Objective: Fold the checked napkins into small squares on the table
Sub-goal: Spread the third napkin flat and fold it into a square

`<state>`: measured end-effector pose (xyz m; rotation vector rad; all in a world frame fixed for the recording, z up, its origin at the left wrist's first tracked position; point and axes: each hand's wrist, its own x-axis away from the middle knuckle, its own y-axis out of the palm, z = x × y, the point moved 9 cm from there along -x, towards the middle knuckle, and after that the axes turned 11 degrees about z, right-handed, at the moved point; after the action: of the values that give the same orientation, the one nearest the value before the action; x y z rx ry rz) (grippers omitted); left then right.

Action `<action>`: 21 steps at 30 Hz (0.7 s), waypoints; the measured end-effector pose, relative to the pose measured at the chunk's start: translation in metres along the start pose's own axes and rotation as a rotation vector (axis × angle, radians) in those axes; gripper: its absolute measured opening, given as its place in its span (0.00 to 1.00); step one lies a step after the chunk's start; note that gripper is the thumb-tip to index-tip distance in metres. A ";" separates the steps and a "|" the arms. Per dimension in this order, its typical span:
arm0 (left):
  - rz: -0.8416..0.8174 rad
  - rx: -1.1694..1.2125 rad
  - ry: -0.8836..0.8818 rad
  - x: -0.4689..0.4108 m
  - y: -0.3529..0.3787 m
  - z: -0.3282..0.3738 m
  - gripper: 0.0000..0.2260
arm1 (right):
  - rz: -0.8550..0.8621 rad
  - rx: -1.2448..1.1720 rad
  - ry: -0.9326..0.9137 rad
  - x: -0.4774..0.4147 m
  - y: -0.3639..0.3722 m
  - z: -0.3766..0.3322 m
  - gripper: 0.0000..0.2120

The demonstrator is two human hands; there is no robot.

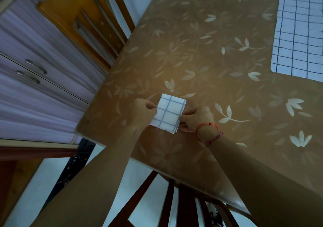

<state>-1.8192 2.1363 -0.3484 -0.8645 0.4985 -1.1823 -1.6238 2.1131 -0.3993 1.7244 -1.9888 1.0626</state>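
Observation:
A white napkin with blue check lines, folded into a small square [168,113], lies near the left front corner of the brown floral table [209,52]. My left hand [144,110] pinches the square's left edge with closed fingers. My right hand [196,120], with red thread bands on the wrist, grips its right edge, fingers tucked at the layered lower corner. A larger checked napkin [298,34] lies spread flat at the far right of the table, partly cut off by the frame.
A light wooden chair [90,22] stands at the table's left side. A dark wooden chair [176,202] sits below the near table edge. Purple cabinet doors with metal handles [33,69] fill the left. The floor is white.

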 end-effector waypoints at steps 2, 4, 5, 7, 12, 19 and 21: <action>0.003 0.008 -0.006 0.001 -0.001 0.000 0.04 | -0.003 0.002 -0.002 0.002 -0.001 -0.001 0.02; 0.005 0.006 -0.005 0.001 -0.001 0.000 0.04 | 0.000 0.003 0.000 0.001 -0.002 0.000 0.09; 0.004 0.007 -0.008 0.001 0.000 -0.001 0.04 | -0.006 0.001 0.006 0.001 -0.002 0.000 0.12; 0.004 0.019 -0.020 0.002 -0.001 -0.001 0.05 | -0.021 0.002 0.011 0.002 -0.002 0.001 0.13; -0.003 0.051 -0.055 0.006 -0.005 -0.001 0.05 | -0.005 -0.017 0.029 0.003 -0.010 0.011 0.11; 0.001 0.050 0.031 0.028 -0.018 0.037 0.10 | 0.103 0.020 -0.114 0.028 -0.059 0.004 0.05; -0.013 0.037 0.161 0.038 -0.014 0.062 0.14 | 0.117 0.081 -0.203 0.037 -0.080 -0.003 0.08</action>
<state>-1.7695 2.1183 -0.2968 -0.7453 0.6010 -1.2754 -1.5578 2.0880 -0.3469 1.8428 -2.2229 1.0551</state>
